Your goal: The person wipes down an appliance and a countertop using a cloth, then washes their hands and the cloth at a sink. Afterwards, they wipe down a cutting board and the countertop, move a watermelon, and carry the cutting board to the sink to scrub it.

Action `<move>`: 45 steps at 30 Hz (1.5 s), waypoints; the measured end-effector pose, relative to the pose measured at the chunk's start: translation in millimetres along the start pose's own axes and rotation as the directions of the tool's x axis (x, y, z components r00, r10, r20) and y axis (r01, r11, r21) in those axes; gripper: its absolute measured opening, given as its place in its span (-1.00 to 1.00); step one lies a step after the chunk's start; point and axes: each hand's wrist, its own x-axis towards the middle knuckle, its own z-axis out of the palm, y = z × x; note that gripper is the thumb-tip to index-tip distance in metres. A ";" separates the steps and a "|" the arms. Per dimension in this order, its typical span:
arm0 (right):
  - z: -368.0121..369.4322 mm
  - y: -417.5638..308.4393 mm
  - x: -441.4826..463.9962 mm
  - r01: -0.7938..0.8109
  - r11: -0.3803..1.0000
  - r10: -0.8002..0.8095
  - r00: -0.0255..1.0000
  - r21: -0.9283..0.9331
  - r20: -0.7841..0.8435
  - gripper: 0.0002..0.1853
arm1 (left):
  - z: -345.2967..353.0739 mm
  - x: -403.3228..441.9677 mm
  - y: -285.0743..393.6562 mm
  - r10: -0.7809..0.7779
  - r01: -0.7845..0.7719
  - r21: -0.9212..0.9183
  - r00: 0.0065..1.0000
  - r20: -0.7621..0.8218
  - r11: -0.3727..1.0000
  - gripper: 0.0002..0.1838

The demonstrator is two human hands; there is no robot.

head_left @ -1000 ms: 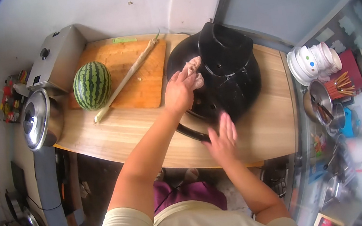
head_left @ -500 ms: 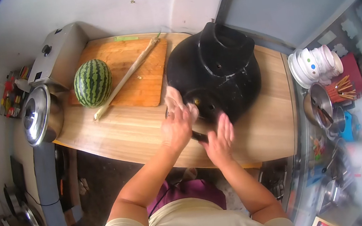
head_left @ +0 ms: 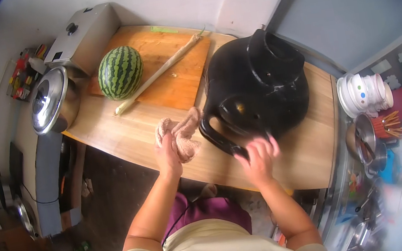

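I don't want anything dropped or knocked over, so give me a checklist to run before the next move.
1. Pink cloth secure in the left hand: ok, held.
2. Pink cloth apart from the curved black handle: cannot tell; they are very close.
3. Right hand gripping that handle: cannot tell; it is at the handle's near end, fingers blurred.
4. Bulky black object resting on the wooden tabletop: ok.
5. Leek fully on the cutting board: not ok; its white end sticks out past the edge.
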 end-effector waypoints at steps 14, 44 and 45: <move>-87.3 23.4 104.3 0.205 0.977 -0.214 0.949 -0.064 -0.231 -0.58 | 70.0 -0.1 -37.0 0.180 -0.725 0.687 0.669 0.721 -0.055 -0.86; -10.2 30.3 -7.6 0.111 0.994 -0.111 0.984 0.010 0.139 -0.58 | -23.3 -12.5 -8.6 -0.261 0.263 -0.015 0.961 0.087 0.965 -0.65; -6.2 30.6 -12.3 0.102 0.995 -0.102 0.981 0.009 0.165 -0.57 | -22.2 -9.8 -11.0 -0.194 0.195 -0.007 0.978 0.074 0.981 -0.65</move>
